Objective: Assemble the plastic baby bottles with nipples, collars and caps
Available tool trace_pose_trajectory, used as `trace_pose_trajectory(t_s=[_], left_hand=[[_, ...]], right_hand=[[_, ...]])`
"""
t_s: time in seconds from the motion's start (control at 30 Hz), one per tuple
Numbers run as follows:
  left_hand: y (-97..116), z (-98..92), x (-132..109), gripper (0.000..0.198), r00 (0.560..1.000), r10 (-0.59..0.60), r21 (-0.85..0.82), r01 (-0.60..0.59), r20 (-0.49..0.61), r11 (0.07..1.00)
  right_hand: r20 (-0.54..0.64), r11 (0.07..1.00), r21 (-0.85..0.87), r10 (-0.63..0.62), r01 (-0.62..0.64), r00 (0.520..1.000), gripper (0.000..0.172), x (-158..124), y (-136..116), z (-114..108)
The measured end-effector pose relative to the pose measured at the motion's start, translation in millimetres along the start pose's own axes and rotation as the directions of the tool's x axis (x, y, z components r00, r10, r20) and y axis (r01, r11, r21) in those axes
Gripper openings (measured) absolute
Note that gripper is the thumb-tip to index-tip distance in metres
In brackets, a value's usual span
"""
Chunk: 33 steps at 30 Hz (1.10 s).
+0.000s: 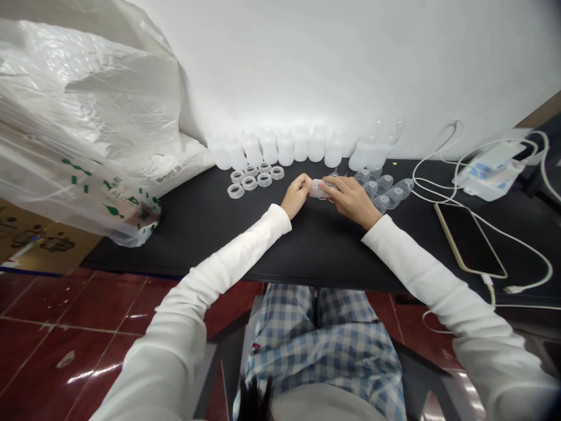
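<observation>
Two hands are at work over one black table. The left hand pinches one small clear piece at the middle of the table, and the right hand grips its other side with its fingers. To the left lie seven clear rings. On the far side stand about eight plain white bottles, and right of them two bottles with clear tops. About seven clear caps sit just right. One phone lies far to the right.

Left hand nearly meets right hand (both arms stretched forward)
</observation>
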<state>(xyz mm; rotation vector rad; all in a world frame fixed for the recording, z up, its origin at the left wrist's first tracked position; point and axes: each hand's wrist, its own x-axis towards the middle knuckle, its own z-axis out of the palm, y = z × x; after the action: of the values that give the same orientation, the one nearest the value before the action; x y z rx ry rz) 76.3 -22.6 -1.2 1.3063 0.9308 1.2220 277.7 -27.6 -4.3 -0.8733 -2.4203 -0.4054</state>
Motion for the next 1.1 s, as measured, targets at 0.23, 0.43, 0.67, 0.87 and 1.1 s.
trace_pose_trajectory(t_s=[0.23, 0.43, 0.67, 0.87, 1.1], left_hand=[[11.4, 4.7, -8.8, 0.037, 0.990, 0.137, -0.055, -0.135, 0.025, 0.989], [10.0, 10.1, -16.6, 0.039, 0.971, 0.234, -0.002, -0.234, 0.054, 0.972], [9.8, 8.5, -14.6, 0.035, 0.984, 0.163, -0.052, -0.159, 0.066, 0.986], [9.3, 6.3, -11.2, 0.028, 0.989, 0.144, -0.104, -0.139, 0.035, 0.985], [11.6, 7.9, -13.0, 0.032, 0.995, 0.103, -0.118, -0.101, 0.012, 0.988]], right_hand=[[-0.127, 0.976, 0.080, 0.209, -0.200, 0.970, 0.052, 0.3, -6.9, 2.4], [-0.122, 0.942, 0.154, 0.319, -0.299, 0.940, 0.051, -0.2, -6.4, 1.1], [-0.153, 0.922, 0.215, 0.359, -0.324, 0.921, 0.048, -0.1, -9.8, 12.3], [-0.126, 0.970, 0.108, 0.230, -0.217, 0.965, 0.039, 0.1, -10.8, 8.6], [-0.094, 0.996, -0.019, 0.087, -0.089, 0.992, 0.031, 2.0, -8.2, -5.0]])
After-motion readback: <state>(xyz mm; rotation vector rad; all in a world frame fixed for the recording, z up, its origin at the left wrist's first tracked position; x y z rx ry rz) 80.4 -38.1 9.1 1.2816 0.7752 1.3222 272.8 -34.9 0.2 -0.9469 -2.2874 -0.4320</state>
